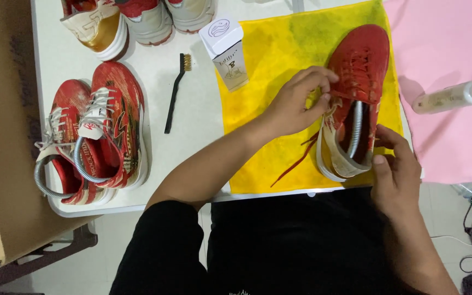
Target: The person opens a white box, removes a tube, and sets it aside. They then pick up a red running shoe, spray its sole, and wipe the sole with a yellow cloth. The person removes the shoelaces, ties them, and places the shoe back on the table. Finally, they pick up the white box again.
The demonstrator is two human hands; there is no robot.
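Pinching w/ left hand [293, 106]: thumb and fingers closed on the red lace at the tongue of the red shoe [356, 82]. Right hand [394, 169] wraps the heel, thumb on the heel collar, fingers curled round the outer side. Shoe lies on a yellow cloth [269, 65] toward the desk's [192, 114] right-hand part, heel at the near edge, toe pointing to the far edge; loose lace end trails over the cloth. White box [228, 52] stands on the cloth's far-left corner. Black brush [176, 93] lies just left of it. Pair of red shoes [96, 134] sits at the near-left corner; more shoes [137, 22] along the far edge. Spray bottle [454, 95] lies on pink cloth [443, 54], right.
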